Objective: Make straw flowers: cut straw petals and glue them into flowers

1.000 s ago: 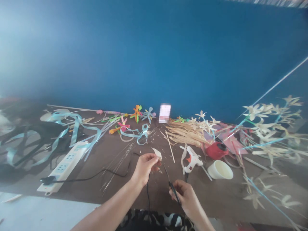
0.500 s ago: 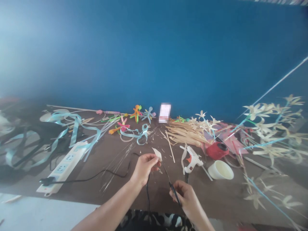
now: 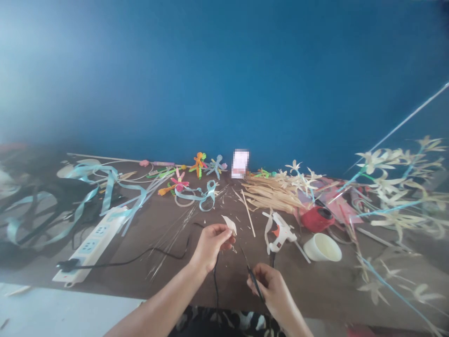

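Note:
My left hand [image 3: 210,243] is closed in a pinch on a small pale straw leaf piece [image 3: 229,223], held just above the brown table [image 3: 168,224]. My right hand [image 3: 271,286] is closed around a thin dark tool [image 3: 249,269], likely scissors, whose tip points up toward the leaf piece. A white hot glue gun [image 3: 280,233] lies just right of my hands, and its black cord [image 3: 215,281] runs down between my wrists.
A white cup [image 3: 322,248] and a red spool [image 3: 316,217] sit at the right, behind them a heap of straw strips [image 3: 273,194] and straw flowers [image 3: 396,187]. A white power strip [image 3: 93,243], blue ribbons [image 3: 112,187] and pipe-cleaner figures [image 3: 199,164] lie left and back.

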Tool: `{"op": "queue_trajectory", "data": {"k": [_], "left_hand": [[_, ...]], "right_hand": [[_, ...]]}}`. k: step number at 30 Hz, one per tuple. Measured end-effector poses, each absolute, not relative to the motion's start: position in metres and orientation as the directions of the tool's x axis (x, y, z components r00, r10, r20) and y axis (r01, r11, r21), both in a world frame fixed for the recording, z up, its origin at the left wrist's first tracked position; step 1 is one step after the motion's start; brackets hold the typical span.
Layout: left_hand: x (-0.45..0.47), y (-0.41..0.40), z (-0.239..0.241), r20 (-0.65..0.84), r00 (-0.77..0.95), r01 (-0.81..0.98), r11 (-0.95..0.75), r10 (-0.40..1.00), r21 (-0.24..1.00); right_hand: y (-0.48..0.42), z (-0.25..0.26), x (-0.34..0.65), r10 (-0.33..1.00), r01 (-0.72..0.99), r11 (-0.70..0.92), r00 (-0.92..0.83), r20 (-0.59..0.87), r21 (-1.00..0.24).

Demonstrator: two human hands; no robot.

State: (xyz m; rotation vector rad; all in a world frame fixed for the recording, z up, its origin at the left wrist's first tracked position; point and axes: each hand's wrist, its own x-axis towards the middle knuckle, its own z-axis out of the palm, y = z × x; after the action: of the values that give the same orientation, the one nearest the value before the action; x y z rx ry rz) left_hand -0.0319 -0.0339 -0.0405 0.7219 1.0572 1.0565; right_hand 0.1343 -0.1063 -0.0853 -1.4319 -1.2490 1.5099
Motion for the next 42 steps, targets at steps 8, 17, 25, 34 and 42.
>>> {"op": "queue_trajectory", "data": {"k": [8,17,25,34,42], "left_hand": [[-0.028,-0.038,-0.042,-0.314,0.136,-0.284,0.341,0.94,0.896],[-0.04,-0.023,-0.031,-0.382,0.23,-0.306,0.439,0.895,0.845],[-0.041,-0.016,-0.035,-0.362,0.174,-0.274,0.398,0.916,0.876],[-0.036,-0.018,-0.034,-0.372,0.163,-0.308,0.405,0.914,0.861],[-0.035,-0.018,-0.037,-0.37,0.176,-0.314,0.408,0.912,0.858]], "right_hand": [[-0.106,-0.075,0.131,0.934,0.039,-0.33,-0.128,-0.332,-0.943],[-0.108,-0.085,0.141,0.943,0.188,-0.271,-0.145,-0.299,-0.944],[-0.108,-0.083,0.141,0.94,0.205,-0.271,-0.153,-0.304,-0.941],[-0.107,-0.085,0.135,0.933,0.129,-0.313,-0.143,-0.33,-0.941],[-0.107,-0.085,0.132,0.94,0.033,-0.312,-0.133,-0.314,-0.949]]}}
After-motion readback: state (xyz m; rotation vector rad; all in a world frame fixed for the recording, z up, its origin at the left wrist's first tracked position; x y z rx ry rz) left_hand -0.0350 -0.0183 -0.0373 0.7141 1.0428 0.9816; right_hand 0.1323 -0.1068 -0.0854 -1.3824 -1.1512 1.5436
